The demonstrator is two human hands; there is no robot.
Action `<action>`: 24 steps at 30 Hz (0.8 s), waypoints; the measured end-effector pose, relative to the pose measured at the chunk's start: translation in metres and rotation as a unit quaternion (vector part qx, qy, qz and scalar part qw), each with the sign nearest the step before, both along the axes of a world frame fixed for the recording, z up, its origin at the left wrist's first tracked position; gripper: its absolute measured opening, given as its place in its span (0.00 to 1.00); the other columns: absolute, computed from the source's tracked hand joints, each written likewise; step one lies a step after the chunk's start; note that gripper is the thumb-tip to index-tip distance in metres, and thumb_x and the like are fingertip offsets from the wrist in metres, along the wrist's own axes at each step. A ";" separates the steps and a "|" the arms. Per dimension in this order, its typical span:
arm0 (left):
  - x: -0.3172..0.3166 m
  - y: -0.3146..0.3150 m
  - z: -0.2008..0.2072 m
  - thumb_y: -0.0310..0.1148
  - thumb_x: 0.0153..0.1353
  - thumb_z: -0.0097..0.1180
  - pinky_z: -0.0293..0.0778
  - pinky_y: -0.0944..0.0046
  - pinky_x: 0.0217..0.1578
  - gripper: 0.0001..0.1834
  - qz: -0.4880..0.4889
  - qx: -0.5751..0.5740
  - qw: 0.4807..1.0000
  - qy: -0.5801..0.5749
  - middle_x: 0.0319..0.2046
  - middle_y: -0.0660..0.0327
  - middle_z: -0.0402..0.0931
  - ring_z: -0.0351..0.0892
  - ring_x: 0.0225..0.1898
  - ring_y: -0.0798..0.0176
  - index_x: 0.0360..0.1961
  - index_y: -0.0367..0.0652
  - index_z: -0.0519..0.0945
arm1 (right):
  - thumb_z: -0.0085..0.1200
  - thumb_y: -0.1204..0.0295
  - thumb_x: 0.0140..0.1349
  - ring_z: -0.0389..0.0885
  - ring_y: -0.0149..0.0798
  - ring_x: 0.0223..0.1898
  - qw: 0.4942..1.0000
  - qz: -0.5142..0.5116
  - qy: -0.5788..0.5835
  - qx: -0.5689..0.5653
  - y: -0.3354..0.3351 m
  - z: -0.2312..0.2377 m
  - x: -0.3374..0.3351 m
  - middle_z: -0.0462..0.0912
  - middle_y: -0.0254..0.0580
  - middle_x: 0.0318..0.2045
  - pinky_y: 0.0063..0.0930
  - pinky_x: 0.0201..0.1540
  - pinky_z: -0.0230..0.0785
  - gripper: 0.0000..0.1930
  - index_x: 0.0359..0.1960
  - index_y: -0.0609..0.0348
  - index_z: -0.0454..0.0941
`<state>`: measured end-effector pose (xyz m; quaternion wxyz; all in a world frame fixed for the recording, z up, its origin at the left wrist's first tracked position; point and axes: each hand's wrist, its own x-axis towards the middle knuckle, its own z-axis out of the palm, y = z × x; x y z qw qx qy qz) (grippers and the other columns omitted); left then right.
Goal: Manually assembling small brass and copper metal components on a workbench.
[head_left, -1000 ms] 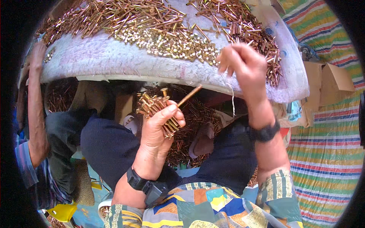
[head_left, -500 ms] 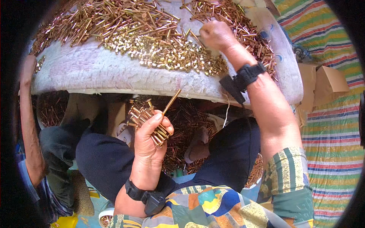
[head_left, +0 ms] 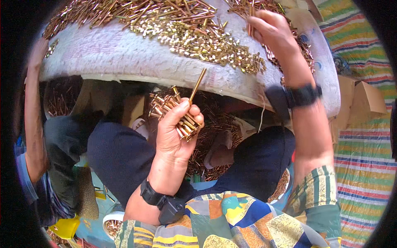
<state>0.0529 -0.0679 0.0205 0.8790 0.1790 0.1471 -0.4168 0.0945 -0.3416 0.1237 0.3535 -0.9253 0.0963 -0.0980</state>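
My left hand is closed round a bundle of brass-coloured bolts, their flared heads pointing up and left. One longer bolt stands up between its thumb and forefinger. Over the far right of the padded table, my right hand pinches a bolt near its fingertips. Below and left of that hand spreads a heap of small shiny gold fittings, perhaps nuts. Behind the fittings lies a big pile of long bolts.
The pale cloth-covered table has a rounded front edge above my knees. At the left a co-worker's arm reaches to it. Loose bolts fill the space underneath. A white bucket of bolts, a cardboard box and striped sheeting lie around.
My right hand has lifted from the bolts, moved right and now shows a bolt at its fingers. My left hand, still gripping its bundle, is higher and further right in view.
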 end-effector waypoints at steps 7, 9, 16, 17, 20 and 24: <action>-0.007 -0.009 0.008 0.27 0.52 0.51 0.74 0.67 0.24 0.07 -0.019 0.038 0.996 -0.076 0.25 0.59 0.75 0.75 0.23 0.64 0.33 0.39 0.73 | 0.52 0.75 0.52 0.65 0.18 0.15 0.951 0.037 0.038 0.304 0.128 -0.022 -0.070 0.71 0.28 0.15 0.13 0.15 0.56 0.05 0.27 0.64 0.76; -0.013 -0.009 0.011 0.24 0.47 0.52 0.78 0.67 0.26 0.12 -0.037 0.053 0.990 -0.126 0.26 0.58 0.76 0.77 0.24 0.63 0.36 0.35 0.73 | 0.54 0.75 0.47 0.64 0.18 0.17 0.964 0.052 0.022 0.260 0.132 -0.030 -0.078 0.70 0.28 0.13 0.16 0.17 0.57 0.05 0.23 0.66 0.74; -0.023 -0.005 0.022 0.23 0.47 0.53 0.77 0.66 0.31 0.15 -0.058 0.011 0.988 -0.143 0.31 0.58 0.76 0.78 0.29 0.63 0.39 0.35 0.73 | 0.54 0.75 0.47 0.71 0.26 0.17 0.990 0.073 0.037 0.118 0.132 -0.019 -0.093 0.73 0.38 0.13 0.23 0.19 0.63 0.06 0.22 0.64 0.72; -0.023 -0.004 0.021 0.23 0.47 0.53 0.75 0.66 0.34 0.14 -0.067 0.031 0.989 -0.132 0.30 0.59 0.76 0.77 0.31 0.63 0.39 0.36 0.74 | 0.54 0.75 0.47 0.71 0.26 0.17 0.990 0.073 0.035 0.116 0.133 -0.018 -0.094 0.73 0.38 0.13 0.23 0.19 0.63 0.06 0.22 0.64 0.72; -0.023 -0.001 0.016 0.24 0.48 0.54 0.75 0.66 0.35 0.14 -0.070 0.011 0.991 -0.112 0.31 0.59 0.76 0.77 0.32 0.64 0.39 0.36 0.73 | 0.55 0.75 0.45 0.73 0.31 0.16 0.982 0.040 0.037 0.179 0.136 -0.014 -0.095 0.72 0.42 0.13 0.24 0.19 0.64 0.06 0.22 0.65 0.72; -0.027 -0.001 0.018 0.24 0.49 0.54 0.75 0.67 0.35 0.10 -0.033 0.008 0.993 -0.111 0.30 0.59 0.76 0.77 0.32 0.64 0.36 0.36 0.75 | 0.57 0.75 0.45 0.70 0.26 0.17 0.989 0.088 -0.019 0.116 0.136 -0.026 -0.093 0.73 0.40 0.15 0.22 0.19 0.63 0.07 0.23 0.65 0.73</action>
